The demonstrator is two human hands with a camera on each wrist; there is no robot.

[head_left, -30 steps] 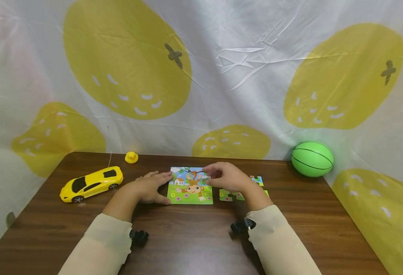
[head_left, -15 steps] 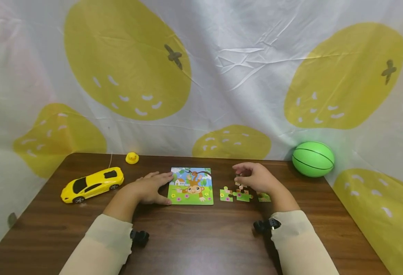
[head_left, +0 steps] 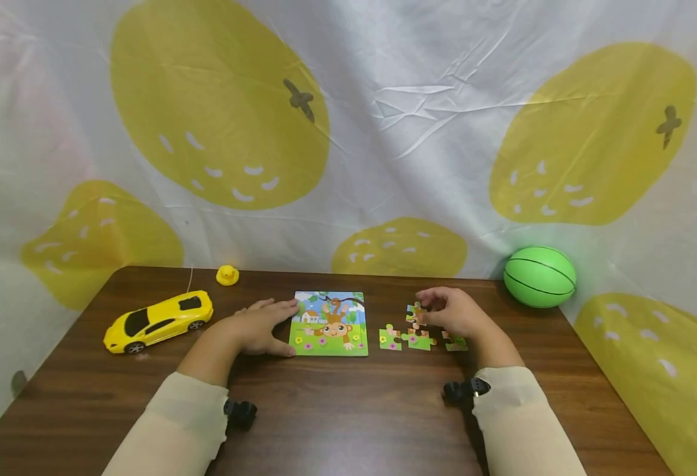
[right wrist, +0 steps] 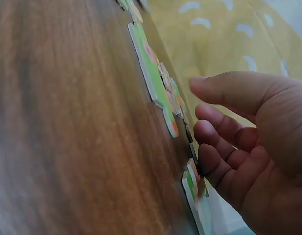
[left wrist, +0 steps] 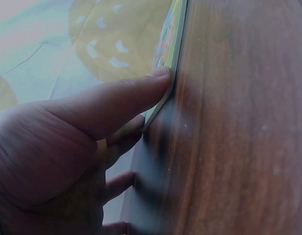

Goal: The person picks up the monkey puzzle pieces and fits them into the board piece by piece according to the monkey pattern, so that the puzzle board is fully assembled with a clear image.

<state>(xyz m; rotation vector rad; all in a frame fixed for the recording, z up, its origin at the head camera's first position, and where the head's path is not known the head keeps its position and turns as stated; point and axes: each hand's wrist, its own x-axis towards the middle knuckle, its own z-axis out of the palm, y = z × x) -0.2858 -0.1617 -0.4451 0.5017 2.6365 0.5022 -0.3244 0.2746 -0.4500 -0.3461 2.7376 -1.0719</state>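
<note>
My left hand (head_left: 260, 328) lies against the left edge of a square monkey picture puzzle (head_left: 329, 324), fingers and thumb stretched out. Up close in the left wrist view, the thumb (left wrist: 124, 98) rests on the puzzle's edge. Over loose jigsaw pieces to the right hovers my right hand (head_left: 457, 316), its fingers bent loosely with a gap to the thumb. No piece shows in its grasp. A blue and brown piece (head_left: 412, 315) lies by its fingertips. Green flowered pieces (head_left: 391, 338) lie nearer me. The hand hides part of the group.
A yellow toy car (head_left: 161, 318) stands at the left on the brown wooden table (head_left: 325, 416). A small yellow duck (head_left: 227, 275) sits near the back edge. In the back right corner is a green ball (head_left: 540, 276). Behind hangs a fruit-patterned cloth (head_left: 384, 165).
My right hand has moved right, from the puzzle's upper right corner to above the loose pieces, uncovering several of them. My left hand has stayed in place.
</note>
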